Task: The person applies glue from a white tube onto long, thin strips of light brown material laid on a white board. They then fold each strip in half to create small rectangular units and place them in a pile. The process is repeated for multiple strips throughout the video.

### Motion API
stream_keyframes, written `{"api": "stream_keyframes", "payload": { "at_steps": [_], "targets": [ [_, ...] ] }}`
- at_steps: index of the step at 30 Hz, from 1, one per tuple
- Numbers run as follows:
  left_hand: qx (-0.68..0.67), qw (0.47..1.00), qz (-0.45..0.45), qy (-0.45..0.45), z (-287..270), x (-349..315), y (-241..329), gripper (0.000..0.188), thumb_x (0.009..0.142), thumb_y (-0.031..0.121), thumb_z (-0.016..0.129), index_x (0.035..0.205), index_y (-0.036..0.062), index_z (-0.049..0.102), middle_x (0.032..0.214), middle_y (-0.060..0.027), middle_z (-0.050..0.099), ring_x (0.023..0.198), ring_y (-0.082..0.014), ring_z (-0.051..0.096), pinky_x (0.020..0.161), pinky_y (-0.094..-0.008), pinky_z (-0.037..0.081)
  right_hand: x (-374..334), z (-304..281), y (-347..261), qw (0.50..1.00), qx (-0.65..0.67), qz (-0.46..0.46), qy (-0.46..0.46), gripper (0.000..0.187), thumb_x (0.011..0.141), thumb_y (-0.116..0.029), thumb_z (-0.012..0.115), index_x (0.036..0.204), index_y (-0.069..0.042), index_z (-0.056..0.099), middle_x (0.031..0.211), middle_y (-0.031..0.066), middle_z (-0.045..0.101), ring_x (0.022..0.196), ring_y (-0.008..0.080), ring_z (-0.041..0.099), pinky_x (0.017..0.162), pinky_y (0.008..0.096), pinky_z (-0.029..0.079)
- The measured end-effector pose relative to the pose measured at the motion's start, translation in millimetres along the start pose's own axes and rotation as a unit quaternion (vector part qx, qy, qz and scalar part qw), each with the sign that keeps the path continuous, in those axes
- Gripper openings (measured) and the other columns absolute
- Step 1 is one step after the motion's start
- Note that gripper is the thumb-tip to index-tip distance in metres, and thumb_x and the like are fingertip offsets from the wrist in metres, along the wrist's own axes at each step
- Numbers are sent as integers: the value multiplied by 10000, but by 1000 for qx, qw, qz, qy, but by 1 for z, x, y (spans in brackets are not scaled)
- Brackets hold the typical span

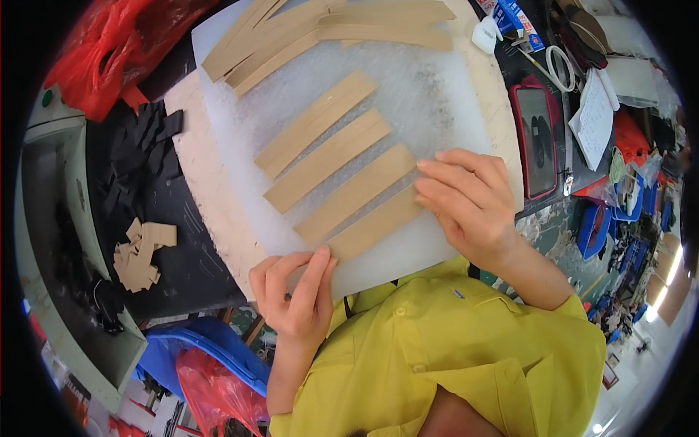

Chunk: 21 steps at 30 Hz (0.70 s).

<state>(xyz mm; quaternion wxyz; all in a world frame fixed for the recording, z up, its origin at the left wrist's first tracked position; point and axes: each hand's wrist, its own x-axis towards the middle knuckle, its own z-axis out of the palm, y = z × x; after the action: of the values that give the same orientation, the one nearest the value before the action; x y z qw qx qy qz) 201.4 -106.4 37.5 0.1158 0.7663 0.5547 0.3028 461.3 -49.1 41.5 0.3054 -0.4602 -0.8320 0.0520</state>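
Observation:
Several tan strips lie side by side at a slant on a translucent white sheet. The nearest tan strip has my left hand at its lower left end, thumb and fingers pressed together on it. At its upper right end, my right hand pinches the same strip between thumb and fingertips. Just beyond it lies a second strip, with its right end close to my right fingertips. Farther off are two more, the third strip and the farthest strip.
Stacked tan strips lie at the sheet's far edge. At left are black pieces and small tan offcuts. A phone, a notepad and a white bottle sit at right. A blue bin stands below left.

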Motion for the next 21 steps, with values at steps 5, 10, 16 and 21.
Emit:
{"api": "stream_keyframes", "payload": {
  "at_steps": [5, 10, 16, 21],
  "targets": [
    [22, 1000, -16, -4, -1, 0, 5, 325, 738, 38, 843, 1051, 66, 756, 938, -64, 656, 826, -267, 558, 716, -359, 454, -5, 2, -11, 998, 42, 43, -13, 331, 631, 54, 709, 949, -36, 713, 891, 61, 654, 787, 248, 601, 703, 350, 419],
    [-33, 997, -66, -28, -7, 9, 13, 219, 754, -10, 799, 943, 46, 704, 891, -87, 647, 828, -260, 570, 734, -351, 442, -4, -4, -10, 992, 110, 55, -40, 317, 683, 82, 689, 975, -40, 707, 900, 64, 610, 787, 259, 569, 659, 349, 424],
    [-73, 995, -69, 0, 2, 8, 26, 229, 770, -56, 762, 956, 15, 648, 798, -91, 626, 727, -251, 572, 689, -347, 458, 2, -17, -28, 987, 69, 83, -116, 330, 741, 81, 692, 1051, -33, 696, 873, 82, 587, 737, 260, 562, 598, 365, 469],
    [-137, 988, -5, 72, 30, 7, 27, 262, 726, -33, 803, 955, 25, 689, 842, -83, 643, 759, -258, 605, 632, -351, 485, -10, 0, -40, 990, 121, 57, -36, 412, 740, 71, 707, 1139, -31, 701, 893, 90, 600, 759, 267, 581, 646, 346, 507]
  ]
}}
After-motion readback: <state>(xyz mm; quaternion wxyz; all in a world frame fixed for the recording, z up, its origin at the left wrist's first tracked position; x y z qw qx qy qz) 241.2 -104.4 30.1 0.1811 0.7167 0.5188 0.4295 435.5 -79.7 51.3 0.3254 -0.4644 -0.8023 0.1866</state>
